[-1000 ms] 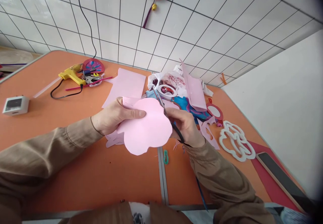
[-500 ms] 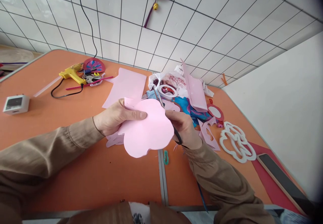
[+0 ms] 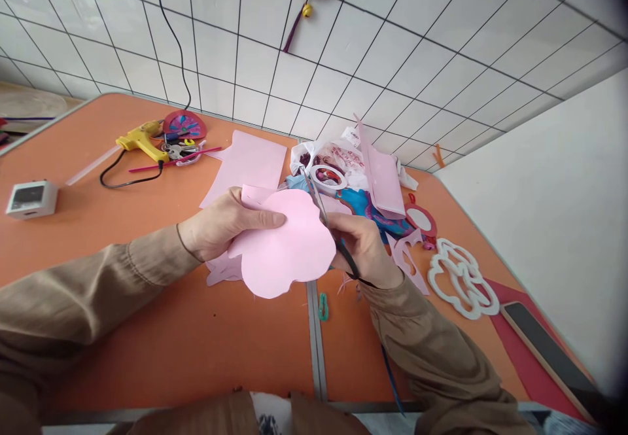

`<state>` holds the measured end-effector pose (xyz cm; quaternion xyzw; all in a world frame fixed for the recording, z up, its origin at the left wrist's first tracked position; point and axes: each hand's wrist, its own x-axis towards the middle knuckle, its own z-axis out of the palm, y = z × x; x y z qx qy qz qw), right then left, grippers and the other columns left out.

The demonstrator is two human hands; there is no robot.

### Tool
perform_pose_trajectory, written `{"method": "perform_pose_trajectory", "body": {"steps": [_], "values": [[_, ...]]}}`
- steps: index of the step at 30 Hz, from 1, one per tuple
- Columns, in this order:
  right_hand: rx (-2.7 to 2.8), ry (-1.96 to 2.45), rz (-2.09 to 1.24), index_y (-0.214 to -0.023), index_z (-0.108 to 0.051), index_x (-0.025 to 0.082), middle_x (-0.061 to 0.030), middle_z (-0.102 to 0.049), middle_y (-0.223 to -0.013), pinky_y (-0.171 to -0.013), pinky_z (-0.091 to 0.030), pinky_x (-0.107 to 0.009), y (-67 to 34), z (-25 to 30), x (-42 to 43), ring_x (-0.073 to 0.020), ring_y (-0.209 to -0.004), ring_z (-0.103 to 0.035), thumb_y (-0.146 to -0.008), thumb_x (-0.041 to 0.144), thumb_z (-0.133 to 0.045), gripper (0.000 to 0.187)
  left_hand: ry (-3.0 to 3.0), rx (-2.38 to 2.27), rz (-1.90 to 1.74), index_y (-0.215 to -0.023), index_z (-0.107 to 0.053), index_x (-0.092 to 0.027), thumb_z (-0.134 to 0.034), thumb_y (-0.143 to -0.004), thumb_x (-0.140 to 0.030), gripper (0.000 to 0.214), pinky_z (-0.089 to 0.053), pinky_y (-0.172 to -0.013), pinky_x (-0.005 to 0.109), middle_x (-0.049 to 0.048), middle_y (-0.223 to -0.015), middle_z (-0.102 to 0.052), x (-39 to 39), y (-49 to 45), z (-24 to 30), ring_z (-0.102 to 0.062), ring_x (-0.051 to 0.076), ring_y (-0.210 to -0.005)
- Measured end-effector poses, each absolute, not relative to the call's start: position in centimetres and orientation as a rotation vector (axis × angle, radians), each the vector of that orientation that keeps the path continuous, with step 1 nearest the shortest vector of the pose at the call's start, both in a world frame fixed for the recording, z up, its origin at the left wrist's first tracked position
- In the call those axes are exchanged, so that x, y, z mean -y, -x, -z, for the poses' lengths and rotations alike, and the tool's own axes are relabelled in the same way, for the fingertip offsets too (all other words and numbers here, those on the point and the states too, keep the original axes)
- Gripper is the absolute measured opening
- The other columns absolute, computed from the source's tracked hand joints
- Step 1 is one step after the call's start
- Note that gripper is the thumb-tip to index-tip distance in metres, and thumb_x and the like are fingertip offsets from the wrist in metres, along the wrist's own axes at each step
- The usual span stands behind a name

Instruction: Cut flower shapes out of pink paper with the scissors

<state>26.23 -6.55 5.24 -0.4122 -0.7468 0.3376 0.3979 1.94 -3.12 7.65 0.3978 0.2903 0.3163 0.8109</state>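
Observation:
My left hand (image 3: pixel 220 226) pinches a pink paper cut-out (image 3: pixel 284 242) with a scalloped edge, thumb on top, holding it above the orange table (image 3: pixel 147 330). My right hand (image 3: pixel 360 248) is closed round the black handles of a pair of scissors (image 3: pixel 321 209). The blades point away from me along the paper's right edge. More pink paper scraps (image 3: pixel 223 270) lie under the cut-out.
A pink sheet (image 3: pixel 248 163) lies behind the hands. A heap of coloured craft pieces (image 3: pixel 353 180) sits at the back, a white cloud-shaped outline (image 3: pixel 461 278) to the right. A yellow glue gun (image 3: pixel 140 144) and small white box (image 3: pixel 30 198) are left. A dark phone (image 3: pixel 549 350) lies far right.
The hands and pink cut-out have barely shifted; the scissors' blades have moved slightly along the paper's edge.

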Motion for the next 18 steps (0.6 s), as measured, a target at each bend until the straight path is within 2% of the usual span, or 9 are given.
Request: {"method": "perform_pose_trajectory", "body": {"steps": [4, 7, 9, 12, 18], "values": [[1.921, 1.063, -0.738, -0.095, -0.072, 0.019, -0.003, -0.063, -0.075, -0.05, -0.047, -0.028, -26.6, -5.6, 6.4, -0.0149, -0.059, -0.055, -0.081, 0.033, -0.074, 0.02, -0.83, -0.634, -0.693, -0.101, -0.077, -0.014, -0.088, -0.065, -0.016, 0.038, -0.063, -0.068, 0.04, 0.0123, -0.096, -0.079, 3.2, -2.0, -7.8, -0.074, 0.028, -0.079], [2.022, 1.003, -0.438, -0.092, -0.071, 0.019, -0.0006, -0.058, -0.069, -0.05, -0.044, -0.027, -26.3, -6.4, 6.5, -0.013, -0.057, -0.05, -0.079, 0.022, -0.073, 0.013, -0.827, -0.64, -0.691, -0.101, -0.077, -0.013, -0.089, -0.063, -0.017, 0.039, -0.063, -0.067, 0.04, 0.0132, -0.095, -0.079, 3.2, -2.1, -7.8, -0.074, 0.029, -0.078], [2.061, 0.981, -0.203, -0.091, -0.071, 0.019, 0.0006, -0.054, -0.066, -0.05, -0.043, -0.027, -25.9, -6.8, 6.6, -0.0124, -0.055, -0.048, -0.083, 0.018, -0.067, 0.009, -0.829, -0.628, -0.688, -0.1, -0.077, -0.013, -0.089, -0.064, -0.017, 0.038, -0.063, -0.068, 0.04, 0.0132, -0.095, -0.079, 3.2, -2.1, -7.7, -0.074, 0.029, -0.079], [2.08, 1.007, 0.006, -0.093, -0.071, 0.02, 0.0, -0.053, -0.068, -0.05, -0.044, -0.027, -25.8, -6.9, 6.5, -0.0126, -0.055, -0.049, -0.086, 0.015, -0.062, 0.013, -0.821, -0.598, -0.676, -0.098, -0.078, -0.013, -0.088, -0.065, -0.015, 0.035, -0.063, -0.068, 0.039, 0.0127, -0.094, -0.079, 3.1, -2.0, -7.7, -0.074, 0.029, -0.079], [2.106, 0.988, 0.149, -0.097, -0.072, 0.02, -0.0006, -0.052, -0.069, -0.051, -0.044, -0.028, -26.5, -6.4, 6.1, -0.0138, -0.056, -0.051, -0.085, 0.013, -0.064, 0.016, -0.784, -0.56, -0.612, -0.103, -0.078, -0.013, -0.087, -0.066, -0.012, 0.038, -0.064, -0.065, 0.037, 0.0137, -0.093, -0.08, 2.9, -2.0, -7.6, -0.075, 0.028, -0.077]]}}
